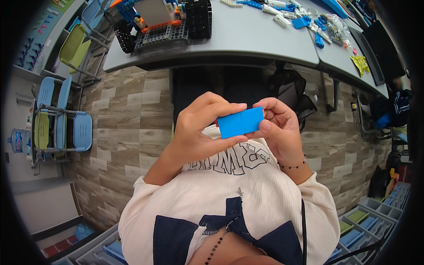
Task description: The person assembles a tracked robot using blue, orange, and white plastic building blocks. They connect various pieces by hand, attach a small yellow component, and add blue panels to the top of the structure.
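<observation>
A bright blue rectangular building block [240, 123] is held in front of my chest between both hands. A thin seam runs across its middle, and small orange bits show at its two ends. My left hand [196, 126] closes on the left end, fingers along the far edge and thumb along the near one. At the right end, my right hand [281, 128] pinches the block between thumb and curled fingers. Its underside is hidden from view.
Ahead stands a grey-white table [247, 37] bearing a tracked building-brick model [161, 26] and loose blue and white pieces [293, 17]. A dark monitor [380, 44] is at the right. Chairs [81, 130] stand at the left, and drawers [364, 225] are low at the right.
</observation>
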Demonstrator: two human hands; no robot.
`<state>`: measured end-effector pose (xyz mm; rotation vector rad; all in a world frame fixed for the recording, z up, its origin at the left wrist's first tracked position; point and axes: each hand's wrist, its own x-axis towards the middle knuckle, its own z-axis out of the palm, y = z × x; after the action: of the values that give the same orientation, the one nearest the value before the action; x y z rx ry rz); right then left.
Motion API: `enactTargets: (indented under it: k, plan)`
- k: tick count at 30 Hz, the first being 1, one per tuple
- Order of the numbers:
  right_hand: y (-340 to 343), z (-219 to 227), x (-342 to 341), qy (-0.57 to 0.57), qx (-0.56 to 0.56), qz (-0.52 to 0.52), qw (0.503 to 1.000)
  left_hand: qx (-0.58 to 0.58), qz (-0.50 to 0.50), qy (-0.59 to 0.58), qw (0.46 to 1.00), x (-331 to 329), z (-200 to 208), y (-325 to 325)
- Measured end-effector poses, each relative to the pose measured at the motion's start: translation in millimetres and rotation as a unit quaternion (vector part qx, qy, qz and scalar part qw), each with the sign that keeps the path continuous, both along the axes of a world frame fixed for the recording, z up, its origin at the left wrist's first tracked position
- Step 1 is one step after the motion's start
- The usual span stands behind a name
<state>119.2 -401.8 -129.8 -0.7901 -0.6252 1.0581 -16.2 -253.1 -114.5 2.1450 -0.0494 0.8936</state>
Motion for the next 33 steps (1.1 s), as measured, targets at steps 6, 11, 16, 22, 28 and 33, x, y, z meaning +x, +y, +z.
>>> enactTargets:
  k: [6, 11, 16, 22, 28, 33]
  plan:
    - [10, -11, 3, -0.006, 0.036, -0.010, 0.999, -0.014, 0.025, -0.020, 0.999, 3, -7, 5]
    - [11, -20, 4, -0.082, 0.041, -0.040, 0.995, -0.094, -0.011, -0.007, 0.995, 2, -9, 10]
    - [18, -19, 4, -0.080, 0.020, -0.019, 0.996, -0.115, -0.024, 0.025, 0.993, -4, -3, 19]
    - [65, -2, 12, -0.102, 0.018, 0.013, 0.995, 0.034, 0.057, 0.045, 0.997, -11, 27, 58]
    - [100, 29, 47, -0.198, 0.032, -0.035, 0.979, 0.226, 0.181, -0.037, 0.956, -16, 99, 168]
    - [116, 37, 68, -0.245, -0.009, -0.070, 0.967, 0.321, 0.184, 0.011, 0.929, 13, 130, 234]
